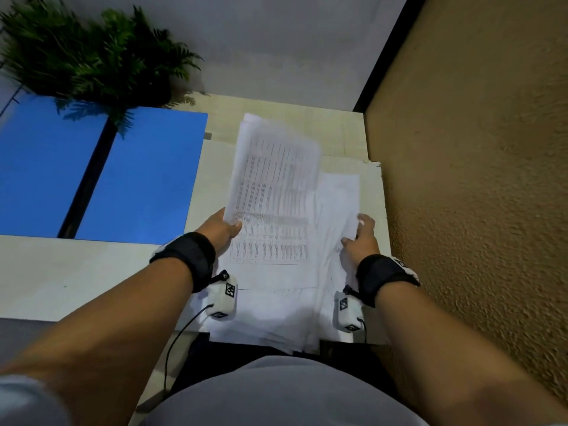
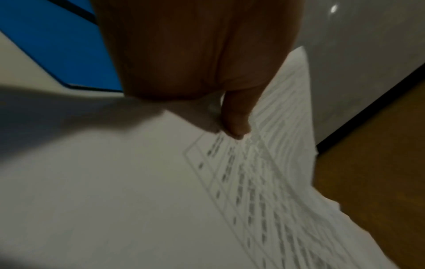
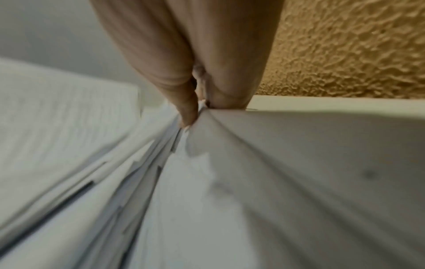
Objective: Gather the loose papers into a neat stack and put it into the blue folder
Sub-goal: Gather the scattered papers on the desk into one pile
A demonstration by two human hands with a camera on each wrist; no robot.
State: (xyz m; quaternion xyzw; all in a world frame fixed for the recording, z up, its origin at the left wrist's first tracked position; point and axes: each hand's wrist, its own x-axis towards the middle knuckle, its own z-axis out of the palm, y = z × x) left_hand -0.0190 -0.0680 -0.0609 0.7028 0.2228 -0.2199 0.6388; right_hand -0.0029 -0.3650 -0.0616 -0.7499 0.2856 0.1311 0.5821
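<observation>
Several white printed papers (image 1: 276, 272) lie in a loose, uneven pile on the cream table, hanging over its near edge. My left hand (image 1: 226, 227) pinches the lower left corner of a raised sheaf of printed sheets (image 1: 273, 167), thumb on top; the left wrist view shows that thumb (image 2: 236, 123) on the paper (image 2: 264, 182). My right hand (image 1: 359, 238) pinches the right edge of the pile's sheets (image 1: 338, 210), and in the right wrist view the sheets (image 3: 230, 182) fan out from its fingers (image 3: 188, 112). The open blue folder (image 1: 101, 176) lies flat at the left.
A potted fern (image 1: 98, 56) stands behind the folder, its fronds over the folder's far edge. A rough ochre wall (image 1: 476, 179) runs close along the table's right edge (image 1: 384, 210). A grey wall closes the back. Bare tabletop (image 1: 76, 272) lies in front of the folder.
</observation>
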